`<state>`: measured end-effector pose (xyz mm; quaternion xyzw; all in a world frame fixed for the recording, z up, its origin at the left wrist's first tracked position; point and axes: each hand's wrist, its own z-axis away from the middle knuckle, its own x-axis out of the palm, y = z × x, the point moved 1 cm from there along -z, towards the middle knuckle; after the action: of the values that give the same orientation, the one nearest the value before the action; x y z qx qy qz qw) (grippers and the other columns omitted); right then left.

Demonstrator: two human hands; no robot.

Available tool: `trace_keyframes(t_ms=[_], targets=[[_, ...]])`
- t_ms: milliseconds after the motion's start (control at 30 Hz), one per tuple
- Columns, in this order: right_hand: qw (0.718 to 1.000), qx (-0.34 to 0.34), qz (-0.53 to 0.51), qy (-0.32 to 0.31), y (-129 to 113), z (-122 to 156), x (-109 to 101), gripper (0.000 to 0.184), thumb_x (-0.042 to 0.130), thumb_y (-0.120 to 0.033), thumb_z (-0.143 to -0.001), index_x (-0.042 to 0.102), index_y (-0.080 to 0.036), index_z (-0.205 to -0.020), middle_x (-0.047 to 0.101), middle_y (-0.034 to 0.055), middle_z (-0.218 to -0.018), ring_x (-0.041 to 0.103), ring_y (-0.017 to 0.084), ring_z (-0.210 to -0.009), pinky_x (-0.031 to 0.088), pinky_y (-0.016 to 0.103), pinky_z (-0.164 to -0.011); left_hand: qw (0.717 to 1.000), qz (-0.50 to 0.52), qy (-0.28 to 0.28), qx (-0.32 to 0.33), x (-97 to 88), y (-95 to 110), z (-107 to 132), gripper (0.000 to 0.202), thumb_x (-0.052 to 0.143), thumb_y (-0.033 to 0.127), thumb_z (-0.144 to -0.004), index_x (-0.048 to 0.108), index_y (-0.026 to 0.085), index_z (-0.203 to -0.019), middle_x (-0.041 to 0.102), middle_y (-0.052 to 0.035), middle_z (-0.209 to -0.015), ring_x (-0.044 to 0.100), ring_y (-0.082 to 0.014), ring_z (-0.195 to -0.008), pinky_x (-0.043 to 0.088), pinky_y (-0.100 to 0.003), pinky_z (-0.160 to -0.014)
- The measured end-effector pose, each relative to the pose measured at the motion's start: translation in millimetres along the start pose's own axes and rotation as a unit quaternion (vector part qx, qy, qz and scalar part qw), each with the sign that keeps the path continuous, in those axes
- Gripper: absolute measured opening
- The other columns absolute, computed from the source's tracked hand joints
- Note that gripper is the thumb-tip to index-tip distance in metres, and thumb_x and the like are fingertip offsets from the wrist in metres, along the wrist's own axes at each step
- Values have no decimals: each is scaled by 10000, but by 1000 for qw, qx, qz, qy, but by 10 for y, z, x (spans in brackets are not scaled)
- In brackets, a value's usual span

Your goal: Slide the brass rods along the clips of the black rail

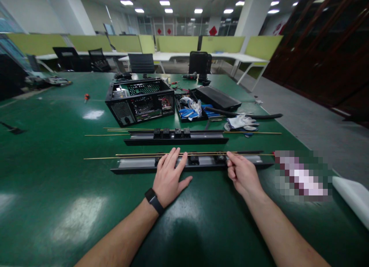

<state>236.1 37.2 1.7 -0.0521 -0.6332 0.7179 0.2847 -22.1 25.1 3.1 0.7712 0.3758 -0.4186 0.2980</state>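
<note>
A long black rail (135,165) with small black blocks and thin brass rods (115,156) along it lies across the green table (57,190) just in front of me. My left hand (170,176) rests flat on the rail's middle, fingers stretched out and open, a black watch on the wrist. My right hand (242,174) has its fingers curled and pinched on a brass rod near the rail's right part. A second, similar black rail (175,137) with rods lies parallel behind it.
An open black computer case (140,100) stands at the back centre. Right of it are a black tray with blue-and-white gloves (191,108), a flat black panel (217,97) and white gloves (241,122). A blurred-out patch lies at right. Office chairs and desks stand beyond the table.
</note>
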Motion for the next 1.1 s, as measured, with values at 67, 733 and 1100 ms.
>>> trace_keyframes(t_ms=[67,733,1100], targets=[[1000,0,2,-2,-6,8,3,385,872,-387,-674,559,-164,-683,558,-35,-555,391,42,-286,205,156,-239,1000,1,0,1,-6,5,-2,688,634,444,-888,426,197,-1496,369,-154,-1577,305,-309,-1477,267,-480,-1180],[1000,3,-2,0,-35,28,15,399,877,-402,-660,553,-169,-673,560,-32,-556,387,40,-283,207,152,-236,1000,6,4,0,4,1,-6,686,633,443,-888,430,189,-1491,380,-145,-1572,314,-305,-1473,267,-473,-1183],[999,-11,45,-7,-12,36,32,404,866,-445,-673,582,-158,-691,581,-22,-562,389,38,-267,183,157,-235,1000,13,0,-4,2,17,2,697,644,459,-873,442,188,-1482,374,-152,-1574,299,-310,-1479,249,-487,-1189]])
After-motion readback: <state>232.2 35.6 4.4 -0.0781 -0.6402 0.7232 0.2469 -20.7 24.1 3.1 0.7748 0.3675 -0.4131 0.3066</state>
